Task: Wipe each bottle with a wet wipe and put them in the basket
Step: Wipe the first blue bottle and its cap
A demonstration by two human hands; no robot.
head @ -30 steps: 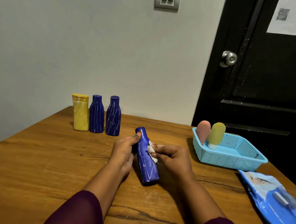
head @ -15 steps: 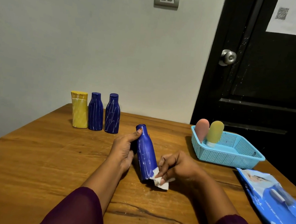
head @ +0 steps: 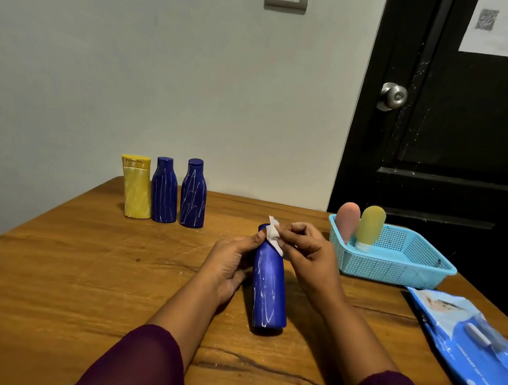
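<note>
The left hand (head: 230, 261) cradled the blue bottle (head: 268, 290), thumb pressed near its neck, while the right hand (head: 309, 253) pinched a white wet wipe (head: 273, 233) against the cap end. The bottle leaned with its base on the wooden surface (head: 53, 266), white streaks showing down its body. A good wipe would likely call for long strokes from neck to base, turning the bottle so every streak is reached. The basket (head: 394, 271) sat near on the right, holding two bottles; three more (head: 164, 191) waited by the wall.
</note>
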